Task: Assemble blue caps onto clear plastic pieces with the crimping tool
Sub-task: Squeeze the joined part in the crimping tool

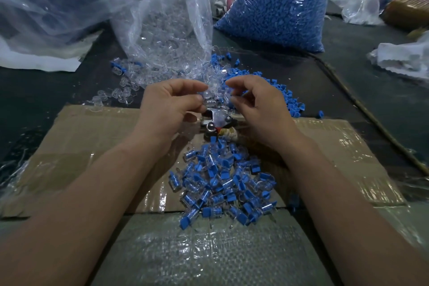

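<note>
Both hands hover over the crimping tool (216, 121), which lies at the far edge of a taped cardboard sheet (92, 146) on the dark surface (348, 72). The left hand (171, 107) has its fingers curled, with the thumb tip right at a clear bit above the tool's head. Against the crumpled plastic behind, I cannot tell whether it pinches that bit or only nears it. The right hand (257, 109) holds forefinger and thumb a little apart, curved toward the same spot, and I can't tell if anything sits between them. Progress, as I judge it: a good heap of finished pieces (222, 183) — clear bodies with blue tops — is spread on the cardboard between the forearms, so many cycles look done. Far more is left. Loose blue caps (269, 90) are scattered just beyond the right hand, and loose clear plastic pieces (123, 90) lie beyond the left. Behind them a torn-open bag of clear parts (167, 25) and a packed sack of blue caps (278, 2) look barely dented. I'd call this early in the batch — mid-cycle, seating the next pair at the tool.
</note>
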Demonstrator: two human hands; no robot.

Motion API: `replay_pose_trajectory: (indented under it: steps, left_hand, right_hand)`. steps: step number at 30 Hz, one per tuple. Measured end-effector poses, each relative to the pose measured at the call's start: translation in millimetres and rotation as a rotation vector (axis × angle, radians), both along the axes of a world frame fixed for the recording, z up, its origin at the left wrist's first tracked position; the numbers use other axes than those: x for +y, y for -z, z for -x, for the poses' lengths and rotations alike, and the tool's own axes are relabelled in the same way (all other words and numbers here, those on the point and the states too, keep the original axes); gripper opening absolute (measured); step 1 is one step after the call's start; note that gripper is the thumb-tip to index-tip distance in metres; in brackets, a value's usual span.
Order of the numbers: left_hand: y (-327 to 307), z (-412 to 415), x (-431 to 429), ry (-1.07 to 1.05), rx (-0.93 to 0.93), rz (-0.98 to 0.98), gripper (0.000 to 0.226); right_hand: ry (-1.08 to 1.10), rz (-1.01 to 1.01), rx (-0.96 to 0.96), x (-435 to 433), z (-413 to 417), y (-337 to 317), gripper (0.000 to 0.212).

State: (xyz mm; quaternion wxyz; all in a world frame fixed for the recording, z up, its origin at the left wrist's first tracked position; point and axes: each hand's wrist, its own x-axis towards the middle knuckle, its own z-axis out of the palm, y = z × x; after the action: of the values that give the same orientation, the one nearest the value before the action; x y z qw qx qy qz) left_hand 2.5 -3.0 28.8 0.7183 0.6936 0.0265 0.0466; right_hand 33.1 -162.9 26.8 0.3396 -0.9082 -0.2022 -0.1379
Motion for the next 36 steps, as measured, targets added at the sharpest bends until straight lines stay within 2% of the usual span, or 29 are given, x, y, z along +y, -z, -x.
replay_pose_trajectory:
  steps: [4,6,15,20,25,29,33,36]
  left_hand:
    - [1,1,-2,0.005,-0.002,0.001,0.020]
    - [1,1,-2,0.014,-0.009,-0.008,0.019]
    - [1,-1,-1,0.088,0.023,0.081,0.016]
    - [1,0,-1,0.121,0.030,0.092,0.012]
    - [0,1,-1,0.123,0.044,0.092,0.012]
    - [0,1,-1,0.116,0.040,0.081,0.012]
    - [1,1,-2,0.094,0.022,0.056,0.012]
    - [3,1,-3,0.086,0.008,0.029,0.012]
  right_hand:
    - [0.062,0.118,0.068,-5,-5,2,0.031]
    - [0.083,0.113,0.084,-5,-6,2,0.030]
    - [0.146,-0.058,0.165,-8,-4,-2,0.031]
    - [0.137,-0.223,0.218,-13,-2,-6,0.029]
    - [0.097,-0.319,0.236,-10,4,-8,0.033]
    - [0.059,-0.250,0.131,-9,8,-12,0.027]
    - [-0.073,-0.405,0.132,-5,17,-16,0.027]
    - [-0.130,-0.447,0.114,1,22,-16,0.025]
